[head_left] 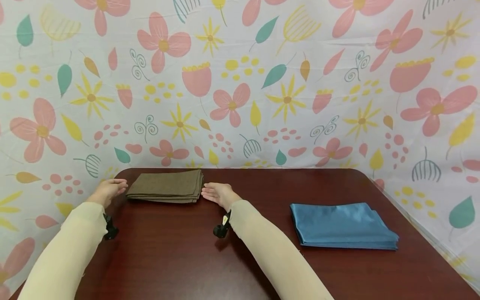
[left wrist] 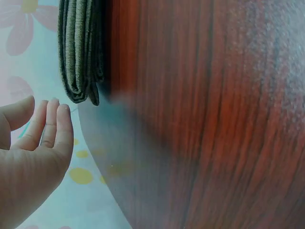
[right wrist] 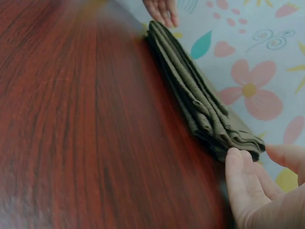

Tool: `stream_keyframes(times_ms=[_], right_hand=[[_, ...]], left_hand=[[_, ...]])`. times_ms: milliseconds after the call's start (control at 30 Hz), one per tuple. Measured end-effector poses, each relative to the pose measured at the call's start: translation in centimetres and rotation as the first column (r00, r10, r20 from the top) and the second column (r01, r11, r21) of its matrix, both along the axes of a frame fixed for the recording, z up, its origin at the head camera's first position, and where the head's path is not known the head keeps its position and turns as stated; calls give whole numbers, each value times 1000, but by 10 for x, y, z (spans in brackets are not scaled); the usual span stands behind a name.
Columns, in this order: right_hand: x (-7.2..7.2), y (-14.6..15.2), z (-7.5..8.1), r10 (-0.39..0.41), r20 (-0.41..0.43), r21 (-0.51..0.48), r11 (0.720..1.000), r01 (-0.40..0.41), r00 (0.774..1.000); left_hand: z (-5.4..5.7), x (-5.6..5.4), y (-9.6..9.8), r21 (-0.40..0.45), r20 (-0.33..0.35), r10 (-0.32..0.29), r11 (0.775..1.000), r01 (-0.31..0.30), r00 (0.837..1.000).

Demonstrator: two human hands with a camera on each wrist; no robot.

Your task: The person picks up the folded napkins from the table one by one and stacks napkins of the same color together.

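Note:
A folded olive-brown cloth [head_left: 165, 185] lies flat in several layers at the far left of the table. My left hand [head_left: 107, 191] is just off its left end, fingers extended and holding nothing. In the left wrist view, a small gap separates those fingertips from the folded edge of the olive-brown cloth [left wrist: 78, 52]. At the opposite end is my right hand [head_left: 219, 195], its fingers fairly straight. The right wrist view has the fingertips [right wrist: 233, 157] right at the layered edge, with the thumb spread apart on the far side.
On the right part of the dark reddish-brown wooden table [head_left: 168, 250] lies a folded, shiny blue cloth [head_left: 343, 225]. A white floral-patterned sheet [head_left: 240, 83] hangs behind the table and along its sides. Both wrists carry black camera mounts.

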State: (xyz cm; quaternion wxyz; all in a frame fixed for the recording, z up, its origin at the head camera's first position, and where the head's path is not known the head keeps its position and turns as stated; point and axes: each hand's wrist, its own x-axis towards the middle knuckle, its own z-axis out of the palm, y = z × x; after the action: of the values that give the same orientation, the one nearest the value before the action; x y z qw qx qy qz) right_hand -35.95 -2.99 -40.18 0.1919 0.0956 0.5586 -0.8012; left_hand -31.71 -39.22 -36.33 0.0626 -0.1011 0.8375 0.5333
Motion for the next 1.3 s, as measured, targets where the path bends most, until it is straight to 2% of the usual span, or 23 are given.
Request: stream_keyframes(times_ms=[167, 467, 800, 933, 1067, 1300], right_hand=[[-1, 5, 5, 7, 0, -2, 1000, -7, 1000], [1, 22, 11, 49, -22, 27, 998, -48, 999], [-1, 43, 36, 94, -52, 56, 994, -91, 994], [-2, 49, 42, 101, -61, 68, 993, -97, 993], [-3, 53, 45, 97, -56, 65, 994, -93, 994], [-3, 55, 42, 102, -38, 38, 994, -101, 994]], left_hand=[[3, -2, -1, 9, -21, -2, 1000, 2, 1000], [6, 3, 12, -26, -21, 20, 999, -20, 1000], [10, 6, 35, 86, -70, -47, 995, 53, 996], [10, 4, 41, 99, -83, -79, 991, 87, 993], [11, 3, 45, 91, -85, -113, 988, 121, 990], [11, 3, 53, 87, -64, -108, 990, 113, 992]])
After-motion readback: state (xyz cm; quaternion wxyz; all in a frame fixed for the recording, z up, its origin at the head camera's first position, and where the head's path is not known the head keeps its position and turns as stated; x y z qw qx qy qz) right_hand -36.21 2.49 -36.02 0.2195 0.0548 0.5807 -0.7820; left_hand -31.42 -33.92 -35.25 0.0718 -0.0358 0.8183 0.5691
